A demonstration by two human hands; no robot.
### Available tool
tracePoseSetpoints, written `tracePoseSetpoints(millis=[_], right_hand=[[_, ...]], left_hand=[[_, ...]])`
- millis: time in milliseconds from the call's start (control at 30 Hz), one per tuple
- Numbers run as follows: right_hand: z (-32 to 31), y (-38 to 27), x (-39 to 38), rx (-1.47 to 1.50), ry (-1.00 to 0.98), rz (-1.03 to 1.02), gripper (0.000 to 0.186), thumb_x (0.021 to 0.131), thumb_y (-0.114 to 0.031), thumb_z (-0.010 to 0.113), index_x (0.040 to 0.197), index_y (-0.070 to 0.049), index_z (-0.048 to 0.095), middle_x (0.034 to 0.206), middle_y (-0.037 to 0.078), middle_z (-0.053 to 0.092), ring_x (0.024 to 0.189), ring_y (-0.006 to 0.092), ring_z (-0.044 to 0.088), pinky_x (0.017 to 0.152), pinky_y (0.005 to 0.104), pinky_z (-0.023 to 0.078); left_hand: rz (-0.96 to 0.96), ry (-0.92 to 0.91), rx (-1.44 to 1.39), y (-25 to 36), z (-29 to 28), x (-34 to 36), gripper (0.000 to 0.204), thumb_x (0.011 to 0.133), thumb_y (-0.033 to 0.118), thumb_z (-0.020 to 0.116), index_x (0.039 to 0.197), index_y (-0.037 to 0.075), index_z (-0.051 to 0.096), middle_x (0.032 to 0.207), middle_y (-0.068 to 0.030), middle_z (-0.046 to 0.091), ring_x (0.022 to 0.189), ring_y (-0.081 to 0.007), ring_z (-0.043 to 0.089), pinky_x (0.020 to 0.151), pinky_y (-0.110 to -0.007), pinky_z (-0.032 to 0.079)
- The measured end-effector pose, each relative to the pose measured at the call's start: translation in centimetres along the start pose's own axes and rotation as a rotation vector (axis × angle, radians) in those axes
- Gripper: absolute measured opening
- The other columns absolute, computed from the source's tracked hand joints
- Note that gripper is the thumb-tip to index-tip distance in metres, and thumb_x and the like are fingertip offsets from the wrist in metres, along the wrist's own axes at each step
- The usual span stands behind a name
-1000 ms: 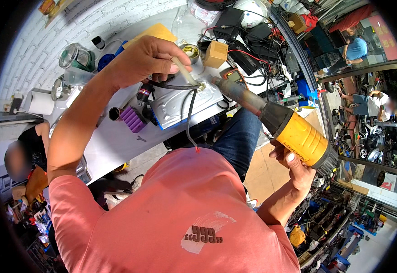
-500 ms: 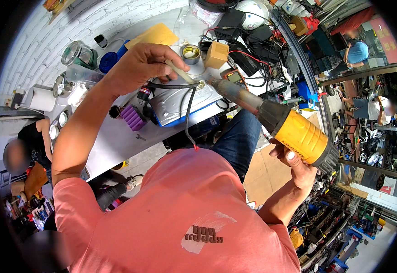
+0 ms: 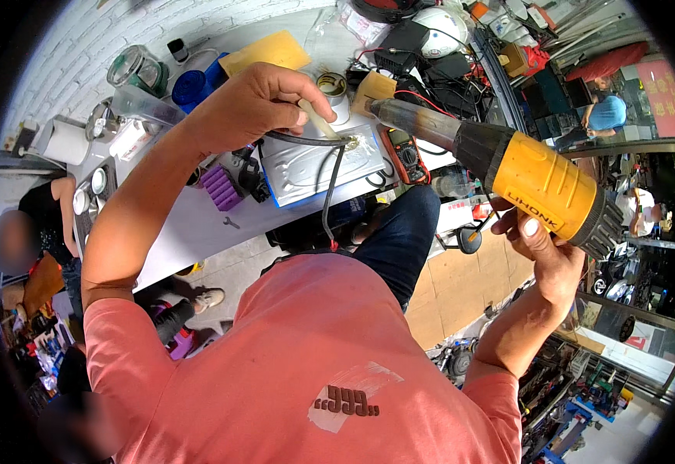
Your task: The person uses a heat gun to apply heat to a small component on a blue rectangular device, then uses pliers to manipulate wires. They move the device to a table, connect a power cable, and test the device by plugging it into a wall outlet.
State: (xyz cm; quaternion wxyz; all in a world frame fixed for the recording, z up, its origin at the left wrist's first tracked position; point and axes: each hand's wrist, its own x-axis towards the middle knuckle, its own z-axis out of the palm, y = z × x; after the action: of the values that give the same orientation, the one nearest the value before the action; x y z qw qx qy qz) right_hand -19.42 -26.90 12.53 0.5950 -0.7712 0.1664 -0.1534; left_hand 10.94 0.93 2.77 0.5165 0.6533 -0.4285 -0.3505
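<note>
My left hand (image 3: 279, 100) is closed in a pinch on a pale, translucent glue stick (image 3: 317, 120). The stick's lower end meets a black cable (image 3: 306, 141) at a glossy, glue-covered joint (image 3: 351, 142). Whether the same hand also grips this cable is hidden. A thinner black lead (image 3: 330, 205) hangs from the joint, with a red tip near my shirt. Well to the right, my right hand (image 3: 542, 243) is wrapped round a yellow and black heat gun (image 3: 542, 185). Its metal nozzle points left, apart from the joint.
Below the joint lies a white-and-blue packet (image 3: 291, 174) on the white table (image 3: 179, 247). Around it are a multimeter (image 3: 405, 155), a tape roll (image 3: 332, 85), a purple block (image 3: 221, 188) and a small wrench (image 3: 231, 223). Another person (image 3: 47, 216) is at the left.
The heat gun in my right hand has moved right, its nozzle drawing away from the cable joint. My left hand keeps its pinch on the glue stick, nearly in place.
</note>
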Motion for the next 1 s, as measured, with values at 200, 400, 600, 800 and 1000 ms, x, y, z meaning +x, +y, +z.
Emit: tracePoseSetpoints(millis=[200, 400, 600, 800, 1000], right_hand=[[3.7, 4.6, -0.2, 0.325, -0.001, 0.144, 0.052, 0.088, -0.019, 0.081, 0.13, 0.003, 0.061, 0.109, 0.021, 0.071, 0.084, 0.0267, 0.074, 0.07, 0.0372, 0.06], [12.5, 7.3, -0.2, 0.693, -0.065, 0.012, 0.046, 0.091, -0.034, 0.078, 0.12, -0.007, 0.054, 0.135, 0.022, 0.061, 0.123, 0.041, 0.065, 0.109, 0.0546, 0.048], [15.7, 6.9, 1.2, 0.573, -0.12, -0.104, 0.055, 0.092, -0.048, 0.078, 0.121, -0.009, 0.052, 0.148, 0.02, 0.052, 0.142, 0.0359, 0.05, 0.112, 0.0564, 0.045], [17.0, 6.8, 1.6, 0.693, -0.163, -0.129, 0.046, 0.097, -0.044, 0.073, 0.121, -0.012, 0.05, 0.147, 0.018, 0.053, 0.144, 0.0308, 0.048, 0.114, 0.0554, 0.041], [18.4, 8.0, 2.6, 0.917, -0.146, -0.187, 0.04, 0.102, -0.046, 0.066, 0.118, -0.015, 0.048, 0.144, 0.017, 0.055, 0.145, 0.0304, 0.047, 0.113, 0.0528, 0.044]], left_hand=[[-0.024, 0.034, 0.02, 0.3, 0.4, -0.8, 0.025, 0.092, 0.0, 0.066, 0.113, 0.003, 0.078, 0.094, 0.0014, 0.071, 0.082, -0.0038, 0.06, 0.074, -0.022, 0.05], [-0.15, 0.035, -0.009, 0.2, -0.2, -1.0, 0.023, 0.092, 0.005, 0.075, 0.115, 0.003, 0.077, 0.09, 0.0025, 0.068, 0.08, -0.003, 0.059, 0.071, -0.021, 0.048], [-0.31, 0.026, -0.082, 2.5, 0.1, -0.9, 0.026, 0.091, 0.014, 0.082, 0.113, 0.002, 0.077, 0.085, 0.0023, 0.068, 0.075, -0.005, 0.062, 0.066, -0.023, 0.05], [-0.312, 0.071, -0.139, 2.4, 0.2, -0.4, 0.027, 0.089, 0.013, 0.083, 0.112, 0.001, 0.077, 0.084, 0.0008, 0.071, 0.07, -0.0061, 0.063, 0.06, -0.024, 0.05], [-0.366, 0.11, -0.166, 2.3, 0.8, -0.2, 0.022, 0.09, 0.006, 0.079, 0.111, 0.001, 0.078, 0.081, -0.0009, 0.071, 0.066, -0.0077, 0.062, 0.06, -0.025, 0.054]])
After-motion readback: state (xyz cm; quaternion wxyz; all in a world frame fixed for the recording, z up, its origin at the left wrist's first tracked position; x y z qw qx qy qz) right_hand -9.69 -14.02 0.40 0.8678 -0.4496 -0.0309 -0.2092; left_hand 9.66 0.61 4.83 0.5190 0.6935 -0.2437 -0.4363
